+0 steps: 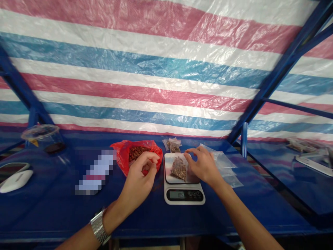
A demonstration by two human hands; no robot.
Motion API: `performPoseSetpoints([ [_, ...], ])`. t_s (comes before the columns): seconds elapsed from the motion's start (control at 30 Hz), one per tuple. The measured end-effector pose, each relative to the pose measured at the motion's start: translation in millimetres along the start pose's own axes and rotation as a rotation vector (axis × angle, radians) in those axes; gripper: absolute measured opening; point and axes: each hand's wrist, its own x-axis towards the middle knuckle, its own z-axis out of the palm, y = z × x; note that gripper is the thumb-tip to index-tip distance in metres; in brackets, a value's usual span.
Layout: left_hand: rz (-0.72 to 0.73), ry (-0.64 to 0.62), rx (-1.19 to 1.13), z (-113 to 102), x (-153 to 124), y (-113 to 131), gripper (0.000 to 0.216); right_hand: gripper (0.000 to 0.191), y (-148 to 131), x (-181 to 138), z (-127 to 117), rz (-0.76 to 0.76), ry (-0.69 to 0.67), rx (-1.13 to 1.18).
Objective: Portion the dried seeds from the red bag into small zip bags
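A white digital kitchen scale (184,185) stands before me, its display reading what looks like 105. On its plate lies a small clear plastic bag (179,169) partly filled with brown grain-like pieces. My right hand (204,165) hovers at the plate's right edge, fingers loosely bent and apart, nothing visible in them. To the left is an open red plastic bag (121,152) of reddish-brown pieces. My left hand (143,177) is in front of that bag, thumb and fingertips drawn together; whether anything tiny is between them cannot be made out.
Behind the scale lie small filled bags (174,145). Flat clear bags (226,165) spread on its right. Leftward are a blurred-out item (96,173), a white case (17,181) and a clear plastic cup (43,139) with dark contents. Blue metal bars (260,93) and striped sheeting (145,62) rise behind.
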Motion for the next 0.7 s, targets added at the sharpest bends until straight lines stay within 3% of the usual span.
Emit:
performPoseSetpoints([
  [0.23, 0.0, -0.019, -0.012, 4.8, -0.7, 0.0, 0.01, 0.019, 3.2, -1.8, 2.2, 0.023, -0.046, 0.026],
  [0.37, -0.059, 0.028, 0.044, 15.1, -6.0, -3.2, 0.01, 0.016, -3.7, 2.6, -2.7, -0.002, -0.044, 0.335],
  [0.5, -0.149, 0.113, 0.062, 26.3, -14.8, 0.0, 0.023, 0.019, -37.3, 11.3, -5.7, -0.07, -0.078, 0.729],
  [0.6, -0.207, 0.158, -0.032, 30.6, -15.4, 0.5, 0.041, 0.019, -71.2, 17.7, 0.9, -0.095, -0.076, 0.858],
  [0.7, -0.279, 0.221, -0.173, 29.4, -9.2, -7.2, 0.041, 0.023, -99.3, 24.8, 13.5, -0.073, -0.093, 0.937],
])
